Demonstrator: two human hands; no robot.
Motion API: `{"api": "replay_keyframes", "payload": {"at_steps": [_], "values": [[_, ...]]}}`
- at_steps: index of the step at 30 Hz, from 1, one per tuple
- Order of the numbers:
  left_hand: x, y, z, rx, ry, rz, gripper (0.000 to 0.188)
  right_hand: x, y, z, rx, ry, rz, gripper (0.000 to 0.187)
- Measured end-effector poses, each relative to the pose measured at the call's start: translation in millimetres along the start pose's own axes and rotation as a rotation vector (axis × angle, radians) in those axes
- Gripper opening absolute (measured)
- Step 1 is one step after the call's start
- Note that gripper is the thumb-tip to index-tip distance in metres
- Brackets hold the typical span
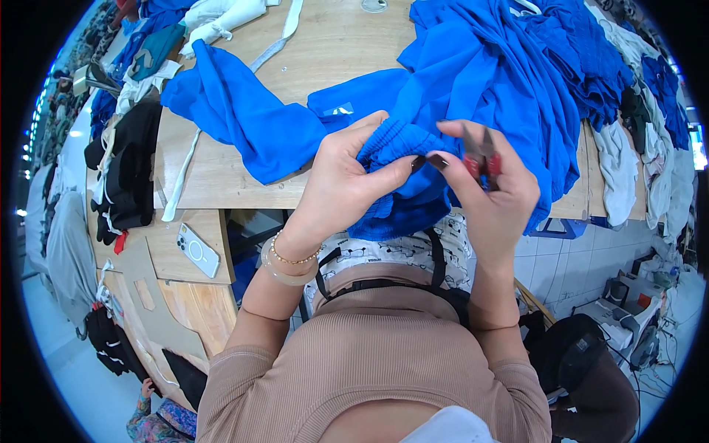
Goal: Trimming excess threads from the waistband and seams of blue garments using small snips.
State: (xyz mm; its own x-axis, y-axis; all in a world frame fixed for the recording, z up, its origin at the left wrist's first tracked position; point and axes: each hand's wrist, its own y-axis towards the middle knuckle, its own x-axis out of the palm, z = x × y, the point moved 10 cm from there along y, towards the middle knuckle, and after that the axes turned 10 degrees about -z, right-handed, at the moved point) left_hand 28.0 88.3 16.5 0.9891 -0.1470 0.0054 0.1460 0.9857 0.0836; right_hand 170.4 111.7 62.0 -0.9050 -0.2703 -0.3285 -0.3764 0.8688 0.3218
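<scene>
My left hand [343, 173] grips a gathered, elastic-looking edge of a blue garment [402, 144], thumb pressed on top. Close beside it, my right hand [502, 188] holds small thread snips [473, 164] with red handles in the palm, their metal blades pointing away from me. The right thumb and a fingertip come up to the blue cloth near the left thumb; whether they pinch a thread there I cannot make out. The rest of the garment hangs over the table's near edge and spreads across the wooden table [354, 37].
More blue cloth [509, 81] is heaped at the right, with white pieces [614, 170] hanging beyond. Black bundled cloth [133, 170] lies left, above a phone [198, 251] and a cardboard pattern [159, 310]. Another person [159, 417] is at the lower left.
</scene>
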Motion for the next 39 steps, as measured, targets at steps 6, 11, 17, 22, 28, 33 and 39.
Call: {"api": "replay_keyframes", "payload": {"at_steps": [6,11,17,22,28,33,39], "values": [[3,0,-6,-0.061,-0.031,-0.013,0.019,9,7,-14,-0.312,-0.232,0.048,0.007],[8,1,-4,-0.085,-0.068,-0.040,0.022,7,7,-12,-0.277,-0.228,0.058,0.008],[5,0,0,-0.023,0.011,-0.025,0.020,4,5,-15,-0.316,-0.325,0.112,0.013],[5,3,-5,-0.050,0.003,-0.044,0.016,19,-5,-32,-0.428,-0.329,0.034,0.024],[1,1,-12,-0.024,-0.001,-0.008,0.013,21,-15,-8,-0.281,-0.134,-0.015,0.010],[4,2,-7,0.038,0.053,-0.027,0.014,37,-27,-24,-0.381,-0.222,-0.019,0.015],[-12,0,-14,0.016,-0.075,0.022,0.016,59,-30,-9,-0.203,0.026,-0.309,0.015]]}}
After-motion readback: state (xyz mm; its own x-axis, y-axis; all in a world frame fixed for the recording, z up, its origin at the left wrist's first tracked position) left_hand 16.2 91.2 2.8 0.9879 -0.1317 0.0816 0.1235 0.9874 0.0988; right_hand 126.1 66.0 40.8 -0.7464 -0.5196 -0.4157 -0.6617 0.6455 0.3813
